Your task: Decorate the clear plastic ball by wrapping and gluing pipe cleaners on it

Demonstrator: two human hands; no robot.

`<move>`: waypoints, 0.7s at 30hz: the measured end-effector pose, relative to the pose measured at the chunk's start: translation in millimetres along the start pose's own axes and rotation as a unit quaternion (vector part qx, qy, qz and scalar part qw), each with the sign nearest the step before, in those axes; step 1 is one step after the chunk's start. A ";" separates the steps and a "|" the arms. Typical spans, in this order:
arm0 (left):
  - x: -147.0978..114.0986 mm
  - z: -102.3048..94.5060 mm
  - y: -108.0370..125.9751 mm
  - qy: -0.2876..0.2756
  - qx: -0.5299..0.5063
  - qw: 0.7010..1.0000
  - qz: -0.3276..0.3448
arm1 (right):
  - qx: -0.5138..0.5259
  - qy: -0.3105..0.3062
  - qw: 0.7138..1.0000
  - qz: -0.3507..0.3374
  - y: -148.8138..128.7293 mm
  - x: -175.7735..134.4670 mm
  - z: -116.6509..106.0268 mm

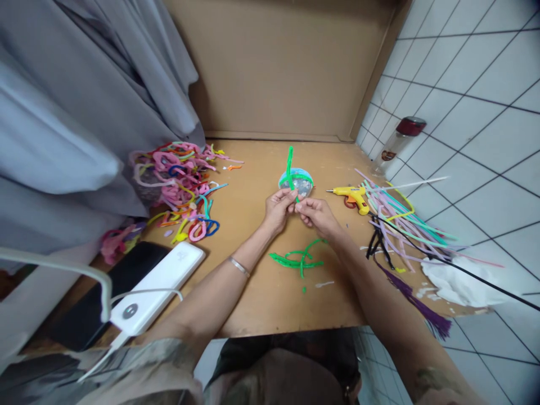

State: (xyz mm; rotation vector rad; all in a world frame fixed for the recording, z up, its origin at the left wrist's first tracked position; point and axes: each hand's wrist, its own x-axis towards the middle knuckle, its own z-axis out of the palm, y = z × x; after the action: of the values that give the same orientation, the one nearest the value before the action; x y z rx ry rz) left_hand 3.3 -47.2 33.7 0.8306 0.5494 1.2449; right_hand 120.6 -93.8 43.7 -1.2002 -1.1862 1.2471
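Note:
A bright green pipe cleaner (289, 163) stands nearly upright in the middle of the table, its lower end pinched by both hands. My left hand (278, 211) is closed on it with thumb and fingertips. Just below and to the right, my right hand (317, 215) grips the same lower end. Behind the fingers sits a small round bowl-like thing (301, 185), greyish inside with a blue and green rim; my hands partly hide it. On the table between my forearms lie several bent green pipe cleaner pieces (295, 262), crossing one another.
A tangled heap of coloured pipe cleaners (172, 180) lies at the left. Nearer are a white power bank (158, 292) and a black phone-like slab (126, 281). To the right lie a yellow glue gun (352, 197), straight pipe cleaners (405, 219), a purple tassel (417, 306) and a bottle (399, 146).

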 end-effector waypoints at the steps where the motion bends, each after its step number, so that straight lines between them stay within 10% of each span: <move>1: 0.9 -0.5 2.0 0.006 -0.005 1.000 0.001 | -0.021 0.000 1.000 -0.012 0.2 0.3 -0.2; 21: 27.0 -25.3 17.8 0.169 -0.058 0.983 0.030 | -0.096 -0.087 0.992 -0.007 0.2 -1.2 0.1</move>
State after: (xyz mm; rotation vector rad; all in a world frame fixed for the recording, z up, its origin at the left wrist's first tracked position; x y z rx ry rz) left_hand -19.7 -13.2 34.6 0.5430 0.7208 1.4723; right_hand 120.5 -95.0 43.5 -1.2387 -1.4683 1.2698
